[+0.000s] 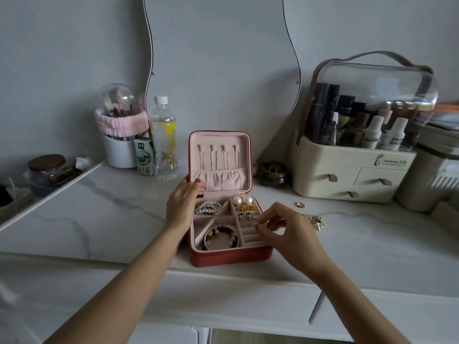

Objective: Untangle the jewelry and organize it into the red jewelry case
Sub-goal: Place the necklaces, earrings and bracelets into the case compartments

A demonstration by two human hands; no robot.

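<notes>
The red jewelry case (231, 258) stands open on the marble tabletop, its pink lid upright with several necklaces hanging inside. Its tray holds a pearl bracelet (207, 207), beaded bracelets (221, 235), two big pearl earrings (242, 200), gold pieces (246, 207) and dark round earrings (246, 216). My left hand (182, 207) holds the case at its left hinge corner, thumb on the lid's pocket. My right hand (285, 228) hovers over the ring slots on the right, fingertips pinching something small that I cannot make out. A red ring (300, 204) and a small tangle of gold jewelry (318, 221) lie to the right.
A cosmetics organizer (352, 170) with drawers stands at the back right, a dark round pot (272, 173) beside it. A water bottle (164, 140), milk carton (144, 157) and white brush holder (119, 150) stand at the back left. A wavy mirror leans behind.
</notes>
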